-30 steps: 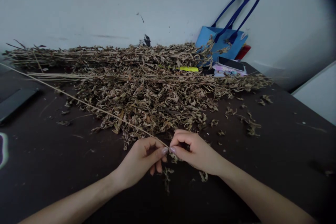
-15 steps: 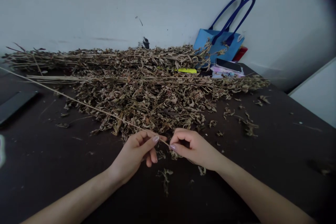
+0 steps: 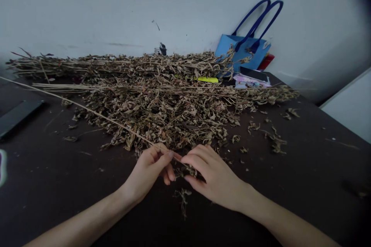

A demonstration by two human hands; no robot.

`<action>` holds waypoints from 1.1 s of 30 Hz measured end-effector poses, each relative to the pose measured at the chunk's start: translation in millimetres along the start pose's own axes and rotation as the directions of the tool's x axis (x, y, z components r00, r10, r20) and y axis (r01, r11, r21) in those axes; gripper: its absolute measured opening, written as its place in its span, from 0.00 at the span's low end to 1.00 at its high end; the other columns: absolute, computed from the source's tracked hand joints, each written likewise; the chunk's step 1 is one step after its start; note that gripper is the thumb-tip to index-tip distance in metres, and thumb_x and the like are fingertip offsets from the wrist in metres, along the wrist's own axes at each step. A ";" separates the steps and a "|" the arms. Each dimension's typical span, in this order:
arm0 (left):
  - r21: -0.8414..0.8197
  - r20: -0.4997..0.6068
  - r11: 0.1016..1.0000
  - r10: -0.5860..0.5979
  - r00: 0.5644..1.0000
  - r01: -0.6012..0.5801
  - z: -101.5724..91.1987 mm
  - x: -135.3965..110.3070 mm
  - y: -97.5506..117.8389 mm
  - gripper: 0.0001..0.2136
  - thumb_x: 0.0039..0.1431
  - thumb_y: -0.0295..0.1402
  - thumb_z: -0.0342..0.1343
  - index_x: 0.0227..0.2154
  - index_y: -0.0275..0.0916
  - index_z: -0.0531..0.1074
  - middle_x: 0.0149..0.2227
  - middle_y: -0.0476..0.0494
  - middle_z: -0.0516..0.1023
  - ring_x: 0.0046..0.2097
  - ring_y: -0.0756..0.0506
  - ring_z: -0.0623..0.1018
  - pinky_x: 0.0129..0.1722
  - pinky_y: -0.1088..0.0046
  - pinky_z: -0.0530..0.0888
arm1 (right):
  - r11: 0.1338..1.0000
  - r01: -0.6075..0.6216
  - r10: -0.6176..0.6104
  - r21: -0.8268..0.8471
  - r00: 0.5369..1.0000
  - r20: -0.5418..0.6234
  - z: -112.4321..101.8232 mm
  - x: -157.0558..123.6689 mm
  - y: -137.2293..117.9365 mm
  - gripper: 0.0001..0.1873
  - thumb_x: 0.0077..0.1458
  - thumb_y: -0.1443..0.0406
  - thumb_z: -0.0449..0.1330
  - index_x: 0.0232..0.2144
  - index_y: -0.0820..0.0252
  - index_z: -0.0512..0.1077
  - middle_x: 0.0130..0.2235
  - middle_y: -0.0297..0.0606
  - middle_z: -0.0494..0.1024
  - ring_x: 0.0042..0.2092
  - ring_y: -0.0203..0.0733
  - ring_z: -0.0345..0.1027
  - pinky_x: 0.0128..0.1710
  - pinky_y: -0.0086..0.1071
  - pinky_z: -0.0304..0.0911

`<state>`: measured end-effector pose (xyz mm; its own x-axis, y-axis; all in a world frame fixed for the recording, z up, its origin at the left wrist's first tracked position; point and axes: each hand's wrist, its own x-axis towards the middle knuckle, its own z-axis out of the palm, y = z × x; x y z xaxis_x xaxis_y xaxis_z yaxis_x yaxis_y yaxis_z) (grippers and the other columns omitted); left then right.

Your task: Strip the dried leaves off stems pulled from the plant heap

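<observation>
A blue bag [image 3: 225, 49] (red item [image 3: 266, 61] beside it) stands near the wall [image 3: 116, 7] — dark slab [image 3: 20, 117] far left.

Thin tan stalk [image 3: 110, 120], long, diagonal

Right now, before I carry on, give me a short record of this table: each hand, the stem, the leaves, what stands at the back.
Left hand: pinching the stem between thumb and finger
Right hand: thumb and fingers apart, beside the left fingertips; contact with the stem unclear
Stem: long, thin, slanting from the left hand to the picture's left edge
Leaves: dry, heaped beyond the hands, loose bits scattered around
Back: blue bag, handles up, near the wall
</observation>
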<state>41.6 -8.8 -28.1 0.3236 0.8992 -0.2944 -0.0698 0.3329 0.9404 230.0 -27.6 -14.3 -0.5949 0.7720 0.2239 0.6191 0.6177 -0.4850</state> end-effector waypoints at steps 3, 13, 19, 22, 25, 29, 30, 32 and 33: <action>0.007 -0.001 1.000 -0.001 1.000 0.001 1.4 -0.6 -0.1 0.08 0.58 0.34 0.52 0.29 0.33 0.67 0.16 0.51 0.71 0.18 0.53 0.70 0.17 0.81 0.68 | 0.994 -0.046 0.049 0.096 0.998 -0.029 1.0 -0.5 0.8 0.08 0.54 0.71 0.54 0.38 0.58 0.65 0.37 0.38 0.70 0.40 0.40 0.61 0.42 0.36 0.58; -0.046 0.022 0.999 0.001 1.000 0.000 10.1 -4.8 -1.7 0.08 0.55 0.34 0.56 0.27 0.36 0.64 0.21 0.51 0.72 0.21 0.53 0.71 0.20 0.80 0.68 | 0.918 -0.129 0.140 0.375 0.990 -0.003 -3.1 2.2 3.3 0.08 0.57 0.71 0.51 0.35 0.57 0.68 0.33 0.33 0.71 0.35 0.35 0.64 0.36 0.28 0.59; 0.014 0.119 0.999 0.044 0.992 -0.046 5.0 -3.0 -4.9 0.07 0.58 0.32 0.54 0.28 0.35 0.65 0.23 0.48 0.74 0.23 0.52 0.72 0.24 0.78 0.70 | 0.878 -0.196 0.173 0.436 0.981 0.092 -4.6 3.8 6.3 0.07 0.59 0.68 0.50 0.32 0.59 0.68 0.31 0.32 0.69 0.33 0.33 0.62 0.35 0.27 0.56; 0.041 0.155 0.997 0.053 0.987 -0.059 4.2 -3.2 -5.2 0.07 0.59 0.32 0.52 0.28 0.34 0.65 0.22 0.48 0.74 0.24 0.52 0.73 0.25 0.76 0.71 | 0.832 -0.262 0.207 0.490 0.964 0.165 -5.2 4.9 8.5 0.07 0.60 0.66 0.50 0.31 0.59 0.67 0.26 0.29 0.65 0.28 0.31 0.57 0.29 0.25 0.53; 0.045 0.167 0.995 0.079 0.983 -0.087 4.8 -4.2 -4.2 0.06 0.60 0.31 0.52 0.29 0.35 0.64 0.23 0.48 0.74 0.24 0.51 0.73 0.26 0.75 0.71 | 0.766 -0.334 0.245 0.549 0.942 0.232 -2.2 5.5 10.0 0.09 0.60 0.62 0.50 0.31 0.59 0.65 0.23 0.27 0.60 0.25 0.30 0.51 0.25 0.25 0.49; 0.037 0.138 0.994 0.100 0.985 -0.106 5.1 -4.6 -3.4 0.06 0.60 0.30 0.52 0.29 0.35 0.63 0.23 0.48 0.73 0.25 0.51 0.73 0.26 0.76 0.71 | 0.679 -0.383 0.291 0.627 0.924 0.249 6.3 5.4 7.8 0.11 0.61 0.60 0.48 0.30 0.60 0.63 0.25 0.28 0.59 0.26 0.31 0.50 0.26 0.25 0.49; 0.040 0.135 0.993 0.104 0.985 -0.110 4.9 -4.5 -3.5 0.05 0.60 0.30 0.51 0.29 0.35 0.63 0.23 0.48 0.73 0.25 0.51 0.73 0.27 0.76 0.71 | 0.671 -0.382 0.300 0.635 0.924 0.239 8.2 5.3 6.6 0.11 0.61 0.61 0.48 0.30 0.60 0.63 0.25 0.28 0.59 0.27 0.31 0.50 0.27 0.25 0.50; 0.045 0.135 0.991 0.116 0.984 -0.123 4.3 -4.0 -3.9 0.05 0.60 0.30 0.51 0.29 0.35 0.64 0.24 0.48 0.73 0.26 0.51 0.73 0.27 0.75 0.71 | 0.681 -0.373 0.319 0.630 0.926 0.203 10.5 5.2 4.5 0.11 0.61 0.61 0.48 0.29 0.61 0.63 0.26 0.29 0.60 0.28 0.31 0.52 0.29 0.26 0.51; 0.045 0.135 0.991 0.119 0.984 -0.126 3.9 -3.8 -4.2 0.05 0.60 0.30 0.51 0.29 0.35 0.64 0.24 0.48 0.73 0.26 0.51 0.73 0.27 0.75 0.71 | 0.697 -0.367 0.327 0.617 0.927 0.182 10.7 5.2 3.9 0.11 0.61 0.62 0.48 0.29 0.61 0.63 0.26 0.29 0.61 0.28 0.31 0.53 0.29 0.26 0.52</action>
<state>44.4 -14.7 -30.3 0.4374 0.8859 -0.1543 -0.0679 0.2036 0.9767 223.9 -22.8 -24.1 -0.4421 0.8908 -0.1051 0.3335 0.0545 -0.9412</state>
